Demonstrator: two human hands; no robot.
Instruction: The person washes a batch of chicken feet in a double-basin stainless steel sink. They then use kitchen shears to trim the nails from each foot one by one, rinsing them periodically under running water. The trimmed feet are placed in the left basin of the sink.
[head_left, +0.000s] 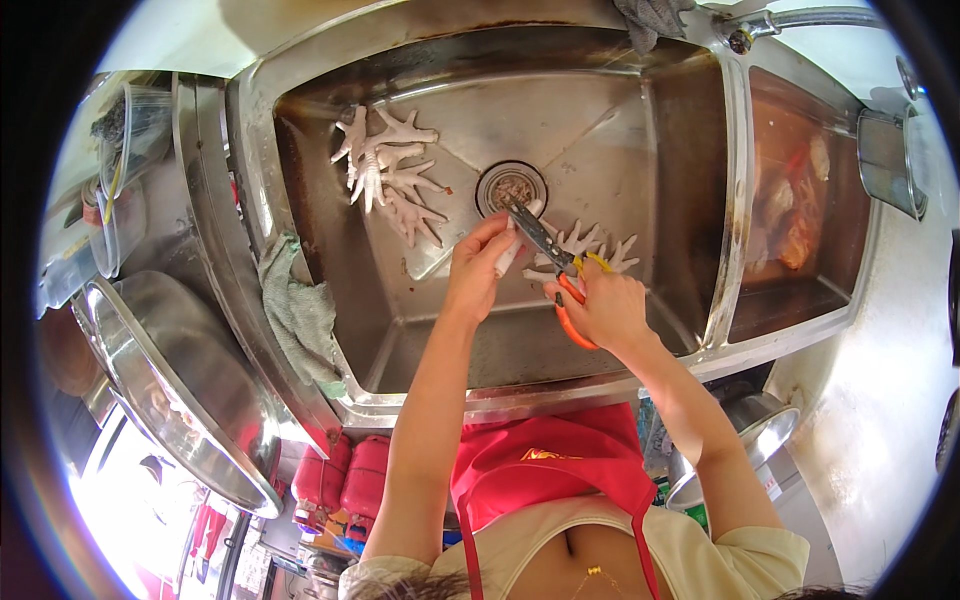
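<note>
Above the large basin of the stainless steel sink (405, 360), my left hand (478, 262) grips a pale chicken foot (507, 259). My right hand (606, 300) is closed around the orange and yellow handles of kitchen scissors (551, 244). Their dark blades point up and left, beside the held foot and over the drain (511, 187), whose strainer holds small scraps. A pile of chicken feet (390, 161) lies at the basin's upper left. Several more chicken feet (619, 251) lie just beyond my right hand, partly hidden by it. Whether the blades touch the held foot, I cannot tell.
Reddish water with pieces of food (795, 217) fills the smaller right basin. A grey-green cloth (300, 315) hangs over the left rim, another cloth (651, 19) over the far rim. A faucet (750, 30) stands at upper right. A large metal bowl (180, 390) leans at left.
</note>
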